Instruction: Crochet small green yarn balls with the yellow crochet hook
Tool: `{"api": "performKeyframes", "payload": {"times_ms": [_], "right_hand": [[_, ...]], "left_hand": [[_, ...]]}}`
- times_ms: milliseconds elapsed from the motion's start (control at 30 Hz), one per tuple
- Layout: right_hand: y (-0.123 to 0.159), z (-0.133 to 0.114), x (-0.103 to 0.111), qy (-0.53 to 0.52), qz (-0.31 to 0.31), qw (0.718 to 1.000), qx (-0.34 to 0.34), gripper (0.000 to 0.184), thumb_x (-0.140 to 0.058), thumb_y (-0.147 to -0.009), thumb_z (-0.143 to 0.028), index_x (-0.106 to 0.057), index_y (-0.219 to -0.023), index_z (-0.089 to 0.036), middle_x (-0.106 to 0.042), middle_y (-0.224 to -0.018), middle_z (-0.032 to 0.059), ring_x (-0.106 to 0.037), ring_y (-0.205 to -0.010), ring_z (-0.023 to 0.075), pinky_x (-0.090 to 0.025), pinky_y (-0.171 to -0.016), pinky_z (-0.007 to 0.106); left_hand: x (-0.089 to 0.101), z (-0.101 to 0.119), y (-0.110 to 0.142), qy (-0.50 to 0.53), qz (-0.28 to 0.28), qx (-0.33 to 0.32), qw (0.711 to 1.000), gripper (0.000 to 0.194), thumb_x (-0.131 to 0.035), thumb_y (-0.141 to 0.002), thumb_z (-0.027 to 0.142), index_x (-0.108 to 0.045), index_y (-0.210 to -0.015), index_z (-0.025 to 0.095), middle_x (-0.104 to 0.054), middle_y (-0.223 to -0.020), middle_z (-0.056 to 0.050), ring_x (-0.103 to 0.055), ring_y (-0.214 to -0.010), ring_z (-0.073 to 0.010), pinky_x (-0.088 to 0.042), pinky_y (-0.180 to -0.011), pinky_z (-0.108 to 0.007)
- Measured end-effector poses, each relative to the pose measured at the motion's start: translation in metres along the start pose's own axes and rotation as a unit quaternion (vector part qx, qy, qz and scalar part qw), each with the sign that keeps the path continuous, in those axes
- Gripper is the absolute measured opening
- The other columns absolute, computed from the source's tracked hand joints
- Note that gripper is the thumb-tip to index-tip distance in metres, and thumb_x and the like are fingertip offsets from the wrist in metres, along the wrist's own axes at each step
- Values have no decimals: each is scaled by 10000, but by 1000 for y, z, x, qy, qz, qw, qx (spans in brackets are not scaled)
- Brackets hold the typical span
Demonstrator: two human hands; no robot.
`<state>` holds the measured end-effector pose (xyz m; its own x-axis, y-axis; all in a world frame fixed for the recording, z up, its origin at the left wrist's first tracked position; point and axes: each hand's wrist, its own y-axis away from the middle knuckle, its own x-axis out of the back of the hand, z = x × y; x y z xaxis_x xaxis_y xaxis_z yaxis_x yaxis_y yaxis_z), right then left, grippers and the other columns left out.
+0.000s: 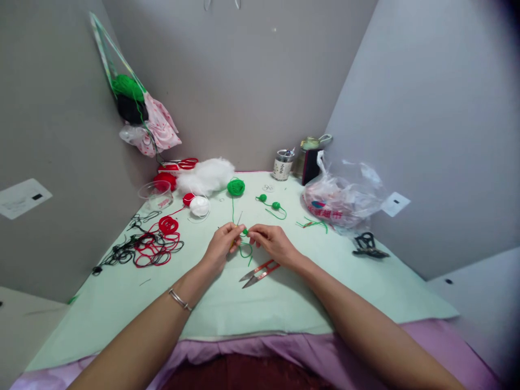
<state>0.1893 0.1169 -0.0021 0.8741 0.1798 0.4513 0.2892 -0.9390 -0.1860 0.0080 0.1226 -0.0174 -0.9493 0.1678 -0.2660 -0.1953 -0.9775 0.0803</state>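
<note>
My left hand (221,244) is closed around a thin crochet hook with a yellow handle, its metal shaft (239,218) pointing up past the fingers. Between the fingertips of both hands sits a small green crochet piece (245,232), partly hidden. My right hand (275,244) pinches it from the right side. Green yarn runs up to a green yarn ball (236,187) and also loops below the fingers. Just under my right hand lies a pair of orange-handled thread snips (260,273), blades pointing left.
Tangled black cord (125,252) and red yarn (156,252) lie to the left. Behind are white stuffing (209,176), a white yarn ball (200,206) and two small green balls (276,206). A plastic bag (341,197) and black claw clip (369,246) stand right.
</note>
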Motion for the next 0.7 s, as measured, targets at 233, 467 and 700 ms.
{"api": "performKeyframes", "payload": {"times_ms": [233, 467, 700], "right_hand": [[-3, 5, 1, -71, 5, 997, -43, 184, -672, -853, -366, -704, -771, -205, -649, -641, -18, -530, -595, 141, -417, -630, 286], [-4, 0, 8, -144, 4, 988, -61, 313, -715, -804, -492, -617, -718, -207, -583, -608, -45, -485, -553, 117, -405, -587, 280], [-3, 0, 5, -164, 21, 984, -61, 251, -744, -792, -432, -648, -764, -202, -549, -572, -64, -476, -551, 117, -381, -579, 276]], "left_hand": [[-4, 6, 5, 16, 1, -7, 1000, 407, -876, -686, 347, -625, -975, 209, -586, -605, 74, -442, -468, -72, -278, -438, -173], [-4, 9, 6, 21, -45, 27, 998, 427, -853, -701, 333, -673, -1043, 153, -524, -591, 74, -410, -495, -73, -295, -472, -191], [-4, 5, 5, 24, -63, 34, 997, 408, -927, -648, 332, -696, -933, 154, -542, -648, 53, -426, -548, -74, -287, -505, -197]]}}
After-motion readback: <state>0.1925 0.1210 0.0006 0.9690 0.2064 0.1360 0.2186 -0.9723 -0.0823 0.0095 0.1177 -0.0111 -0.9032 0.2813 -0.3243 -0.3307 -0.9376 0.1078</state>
